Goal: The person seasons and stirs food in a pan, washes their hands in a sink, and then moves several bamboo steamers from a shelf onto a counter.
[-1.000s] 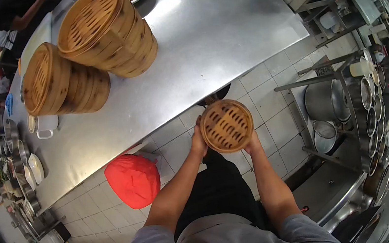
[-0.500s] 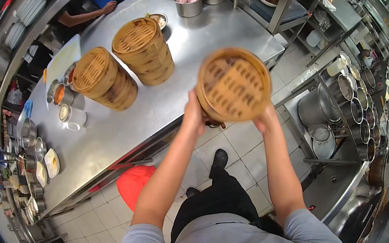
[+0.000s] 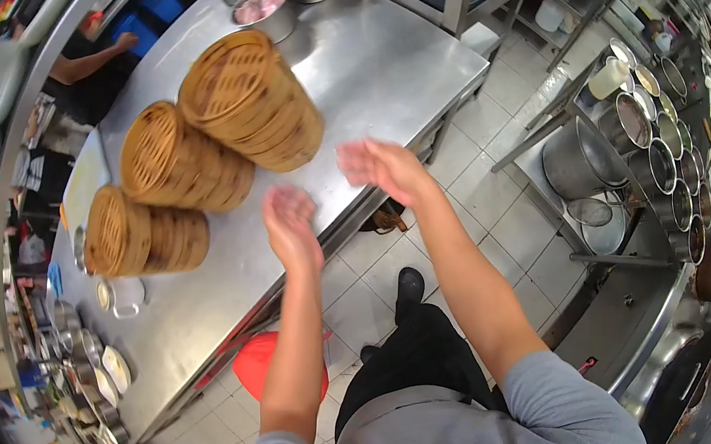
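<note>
Three stacks of round bamboo steamers stand on the steel table: the left stack [image 3: 147, 228], the middle stack [image 3: 183, 160] and the right stack [image 3: 252, 100], all topped with slatted lids. My left hand [image 3: 292, 226] is empty over the table's front edge, below the right stack, with its blurred fingers open. Just right of that stack, my right hand [image 3: 377, 169] is also open and empty, its fingertips blurred by motion. Neither hand touches a stack.
Metal pots of pink meat [image 3: 262, 12] stand at the table's back. A rack of pots [image 3: 584, 167] is at right, a red bag [image 3: 258, 372] below the table edge. Another person's arm [image 3: 92, 64] shows at upper left. A glass mug [image 3: 125, 297] stands near the left stack.
The steamer stack held in both hands has been let go and now stands on the table as the right stack. Both hands have come away empty, and the camera view has shifted.
</note>
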The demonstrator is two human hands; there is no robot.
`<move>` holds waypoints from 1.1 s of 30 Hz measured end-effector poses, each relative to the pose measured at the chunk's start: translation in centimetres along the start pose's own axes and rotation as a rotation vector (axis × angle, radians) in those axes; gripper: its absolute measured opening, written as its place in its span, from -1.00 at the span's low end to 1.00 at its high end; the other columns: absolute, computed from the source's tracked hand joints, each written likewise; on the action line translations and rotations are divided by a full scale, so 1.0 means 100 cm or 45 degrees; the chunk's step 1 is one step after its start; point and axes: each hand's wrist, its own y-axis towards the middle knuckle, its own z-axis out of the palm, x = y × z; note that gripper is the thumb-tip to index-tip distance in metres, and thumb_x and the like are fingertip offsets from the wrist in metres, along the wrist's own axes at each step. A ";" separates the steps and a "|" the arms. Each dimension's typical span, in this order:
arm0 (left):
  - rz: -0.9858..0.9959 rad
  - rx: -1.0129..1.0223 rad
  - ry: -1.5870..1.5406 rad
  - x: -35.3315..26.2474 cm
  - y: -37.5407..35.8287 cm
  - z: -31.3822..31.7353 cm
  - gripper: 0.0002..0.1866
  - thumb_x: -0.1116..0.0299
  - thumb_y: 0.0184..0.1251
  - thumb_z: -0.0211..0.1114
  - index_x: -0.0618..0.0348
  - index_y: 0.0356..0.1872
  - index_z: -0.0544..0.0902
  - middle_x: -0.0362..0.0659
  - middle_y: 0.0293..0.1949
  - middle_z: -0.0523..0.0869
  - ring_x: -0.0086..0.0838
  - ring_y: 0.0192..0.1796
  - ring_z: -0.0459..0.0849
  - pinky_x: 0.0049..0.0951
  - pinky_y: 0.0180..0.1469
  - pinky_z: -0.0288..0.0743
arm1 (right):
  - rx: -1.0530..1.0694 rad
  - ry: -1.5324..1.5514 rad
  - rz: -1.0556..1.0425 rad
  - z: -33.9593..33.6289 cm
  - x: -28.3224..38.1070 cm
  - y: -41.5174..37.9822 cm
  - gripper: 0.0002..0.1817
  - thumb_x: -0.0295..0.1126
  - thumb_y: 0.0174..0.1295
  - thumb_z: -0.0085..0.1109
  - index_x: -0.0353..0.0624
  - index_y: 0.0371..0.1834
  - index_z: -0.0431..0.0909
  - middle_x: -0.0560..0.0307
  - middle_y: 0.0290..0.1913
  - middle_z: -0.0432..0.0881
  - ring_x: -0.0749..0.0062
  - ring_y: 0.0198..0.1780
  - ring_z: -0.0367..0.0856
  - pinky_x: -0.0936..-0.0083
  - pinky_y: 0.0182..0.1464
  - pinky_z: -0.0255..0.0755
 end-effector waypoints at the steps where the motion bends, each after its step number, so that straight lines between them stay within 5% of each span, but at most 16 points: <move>1: -0.184 0.197 0.082 0.023 -0.019 -0.016 -0.51 -0.02 0.47 -0.12 0.19 0.12 0.42 -0.07 0.04 0.55 -0.33 -0.02 0.56 -0.33 -0.08 0.46 | 0.046 0.044 0.128 -0.026 -0.004 -0.021 -0.42 -0.04 0.38 -0.02 -0.40 0.18 0.37 -0.09 0.18 0.51 0.16 0.13 0.53 0.26 0.06 0.49; 2: -0.366 0.389 0.158 0.050 -0.032 -0.031 -0.52 0.01 0.48 -0.13 0.22 0.12 0.42 -0.06 0.00 0.57 -0.30 -0.05 0.58 -0.32 -0.06 0.47 | 0.096 0.087 0.260 -0.057 -0.007 -0.039 -0.47 -0.08 0.37 0.03 -0.35 0.15 0.40 -0.04 0.10 0.58 0.22 0.03 0.61 0.31 0.02 0.52; 4: -0.635 0.356 0.412 0.095 -0.053 -0.028 -0.57 0.08 0.49 -0.10 0.22 0.07 0.47 -0.05 -0.09 0.61 -0.32 -0.10 0.61 -0.33 -0.10 0.50 | -0.200 -0.039 0.371 -0.129 -0.029 -0.052 -0.45 -0.06 0.35 0.03 -0.31 0.20 0.38 -0.02 0.18 0.52 0.22 0.12 0.55 0.28 0.06 0.47; 6: -0.617 0.359 0.485 0.139 -0.029 -0.013 -0.59 0.11 0.49 -0.09 0.22 0.10 0.45 -0.04 -0.07 0.61 -0.30 -0.08 0.61 -0.32 -0.08 0.51 | -0.769 -0.218 0.260 -0.176 -0.043 -0.039 -0.39 0.02 0.32 0.03 -0.23 0.25 0.35 0.01 0.27 0.44 0.24 0.26 0.41 0.24 0.14 0.37; 8: -0.665 0.292 0.583 0.195 0.013 -0.010 -0.59 0.15 0.49 -0.06 0.23 0.16 0.41 -0.03 0.01 0.58 -0.27 -0.02 0.61 -0.27 -0.01 0.52 | -0.973 -0.152 0.045 -0.217 -0.045 -0.008 -0.30 0.15 0.28 0.01 -0.18 0.29 0.34 0.03 0.30 0.40 0.27 0.33 0.28 0.24 0.18 0.28; 12: -0.749 0.004 0.717 0.239 0.082 0.042 -0.53 0.13 0.48 -0.01 0.19 0.28 0.32 -0.05 0.21 0.47 -0.25 0.13 0.54 -0.21 0.17 0.49 | -0.873 -0.343 0.009 -0.269 -0.028 0.069 -0.30 0.10 0.34 -0.06 -0.20 0.37 0.21 0.09 0.35 0.35 0.25 0.34 0.28 0.20 0.30 0.16; 15: -0.662 -0.094 0.530 0.284 0.117 0.032 -0.52 0.12 0.48 -0.01 0.18 0.28 0.32 -0.05 0.22 0.46 -0.25 0.15 0.54 -0.21 0.18 0.48 | -0.854 -0.439 0.020 -0.302 -0.040 0.108 -0.35 0.00 0.34 -0.01 -0.20 0.35 0.24 0.04 0.31 0.39 0.30 0.28 0.37 0.21 0.25 0.28; 18: -0.571 -0.121 0.288 0.316 0.139 0.011 -0.52 0.11 0.49 -0.01 0.18 0.28 0.32 -0.06 0.23 0.45 -0.26 0.16 0.53 -0.22 0.19 0.48 | -0.770 -0.096 -0.074 -0.315 -0.059 0.123 -0.41 -0.08 0.33 0.02 -0.20 0.32 0.27 0.02 0.21 0.47 0.28 0.18 0.47 0.25 0.14 0.43; 21: -0.531 -0.124 0.150 0.332 0.146 -0.004 -0.52 0.10 0.49 -0.02 0.17 0.28 0.32 -0.06 0.24 0.44 -0.26 0.17 0.52 -0.22 0.20 0.47 | -0.447 0.008 -0.072 -0.305 -0.065 0.113 -0.37 -0.03 0.29 0.03 -0.19 0.32 0.29 0.03 0.23 0.46 0.20 0.23 0.44 0.21 0.28 0.27; 23: -0.525 -0.113 0.104 0.337 0.146 -0.011 -0.52 0.10 0.49 -0.02 0.17 0.28 0.32 -0.07 0.24 0.44 -0.26 0.18 0.51 -0.22 0.21 0.47 | -0.560 -0.108 0.154 -0.303 -0.081 0.108 -0.31 0.03 0.31 -0.01 -0.16 0.39 0.19 0.05 0.34 0.35 0.19 0.36 0.28 0.09 0.30 0.23; 29: -0.559 -0.058 -0.015 0.330 0.103 -0.033 -0.51 0.08 0.49 -0.03 0.16 0.28 0.31 -0.08 0.27 0.42 -0.27 0.21 0.49 -0.23 0.24 0.46 | -0.681 -0.044 0.092 -0.234 -0.099 0.033 -0.28 0.17 0.35 -0.17 0.01 0.46 0.06 0.10 0.46 0.10 0.18 0.50 -0.06 -0.21 0.30 0.08; 33: -0.758 0.012 -0.115 0.285 0.038 -0.041 -0.49 0.03 0.50 -0.06 0.14 0.29 0.31 -0.10 0.28 0.41 -0.29 0.25 0.45 -0.24 0.27 0.42 | -0.614 0.018 0.095 -0.204 -0.121 -0.034 -0.30 0.19 0.36 -0.20 0.07 0.45 0.09 0.13 0.46 0.11 0.19 0.49 -0.03 -0.15 0.32 0.07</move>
